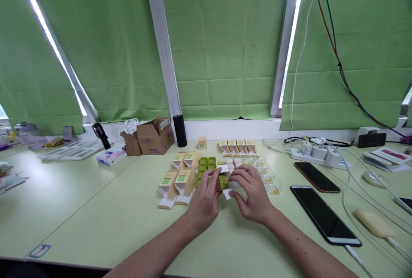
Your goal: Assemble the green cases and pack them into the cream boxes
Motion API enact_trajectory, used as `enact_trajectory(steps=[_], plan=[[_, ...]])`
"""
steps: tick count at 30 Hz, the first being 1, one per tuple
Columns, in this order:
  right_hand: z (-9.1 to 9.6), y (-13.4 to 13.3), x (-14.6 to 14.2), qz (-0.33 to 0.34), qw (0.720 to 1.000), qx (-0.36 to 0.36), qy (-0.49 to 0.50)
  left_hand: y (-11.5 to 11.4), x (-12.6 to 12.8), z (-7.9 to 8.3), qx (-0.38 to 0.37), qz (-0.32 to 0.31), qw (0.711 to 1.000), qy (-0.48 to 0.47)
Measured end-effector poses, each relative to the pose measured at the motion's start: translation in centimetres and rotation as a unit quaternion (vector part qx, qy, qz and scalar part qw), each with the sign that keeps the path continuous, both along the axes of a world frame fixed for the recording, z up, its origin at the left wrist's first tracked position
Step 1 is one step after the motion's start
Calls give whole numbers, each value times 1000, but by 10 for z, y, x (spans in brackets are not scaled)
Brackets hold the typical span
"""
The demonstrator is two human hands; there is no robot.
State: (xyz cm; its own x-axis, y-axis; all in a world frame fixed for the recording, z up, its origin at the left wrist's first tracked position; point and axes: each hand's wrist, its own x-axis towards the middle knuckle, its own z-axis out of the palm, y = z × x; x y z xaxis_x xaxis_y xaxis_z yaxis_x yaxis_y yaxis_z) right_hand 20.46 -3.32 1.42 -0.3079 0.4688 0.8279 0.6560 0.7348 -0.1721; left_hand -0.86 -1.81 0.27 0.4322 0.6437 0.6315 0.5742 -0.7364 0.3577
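My left hand [206, 196] is closed around a small cardboard box [219, 183], which lies on its side with its white flaps [227, 193] spread toward the right. A green piece [223, 181] shows at the box's open end. The curled fingers and thumb of my right hand [251, 192] are at that end, gripping around the flaps; how far they hold the green piece is partly hidden. Behind my hands stand rows of green square cups [207, 163]. To their left are several tan boxes [185, 181] with green labels and open white flaps. Clear plastic cups [273, 183] with yellow centres sit to the right.
More tan boxes [238, 147] line up at the back, beside a single box [202, 143]. Right of my arm lie a white-framed phone [325, 213], a dark phone [317, 176], cables and a power strip [322, 156]. Back left are a carton [156, 136] and a black cylinder [180, 131].
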Motion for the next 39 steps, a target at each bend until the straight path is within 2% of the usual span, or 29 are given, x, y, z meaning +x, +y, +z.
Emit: enact_trajectory(steps=[4, 11, 15, 23, 30, 39], plan=[[-3, 4, -5, -21, 998, -12, 54, 0, 3, -2, 49, 7, 998, 33], [-15, 13, -15, -67, 994, -44, 76, 0, 6, -6, 112, 15, 990, 80], [-16, 15, -14, -49, 990, -53, 119, -1, 7, -4, 115, 21, 990, 85], [-4, 10, -10, 19, 973, -65, 219, -1, 3, 0, 106, 34, 992, 64], [0, 8, -5, 30, 960, -86, 265, 0, 2, 3, 107, 49, 992, 49], [-2, 9, 2, 52, 916, -173, 358, 7, -5, 8, 108, 93, 989, 35]])
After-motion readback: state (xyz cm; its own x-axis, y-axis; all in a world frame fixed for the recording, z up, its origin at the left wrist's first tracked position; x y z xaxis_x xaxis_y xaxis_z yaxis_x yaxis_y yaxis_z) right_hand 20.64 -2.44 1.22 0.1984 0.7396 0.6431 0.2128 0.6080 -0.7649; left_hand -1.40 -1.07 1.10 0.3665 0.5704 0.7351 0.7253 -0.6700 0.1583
